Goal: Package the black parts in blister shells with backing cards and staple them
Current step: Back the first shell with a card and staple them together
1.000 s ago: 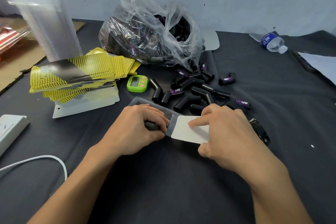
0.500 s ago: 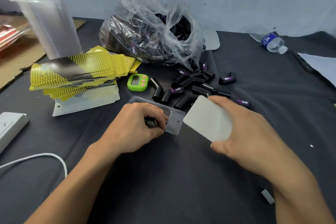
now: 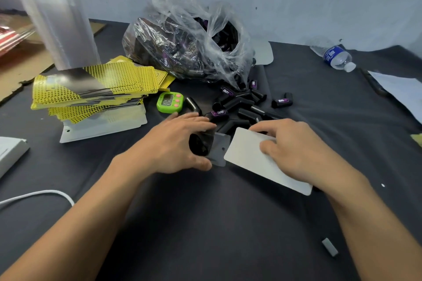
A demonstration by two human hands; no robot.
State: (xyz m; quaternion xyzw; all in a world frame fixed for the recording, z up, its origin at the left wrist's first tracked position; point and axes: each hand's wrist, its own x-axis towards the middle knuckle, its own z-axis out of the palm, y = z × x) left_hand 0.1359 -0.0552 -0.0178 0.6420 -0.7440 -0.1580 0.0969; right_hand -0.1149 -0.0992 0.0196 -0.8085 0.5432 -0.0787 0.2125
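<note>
L hand (image 3: 182,141) grips shell (image 3: 218,143), fingers curled over top, thumb at near edge. Part (image 3: 198,145) sits inside, under your L fingertips. R hand (image 3: 294,155) pinches card (image 3: 249,159), thumb on top, fingers at far edge. Bring card corner in at shell edge, square it up, hold shell level so part doesn't tip out. Shell clear w/ hang hole. Part black, glossy. Card plain white, rounded corners.

Left hand (image 3: 173,143) hides most of blister shell (image 3: 220,149); right hand (image 3: 296,153), seemingly, card (image 3: 246,155) corner.
</note>
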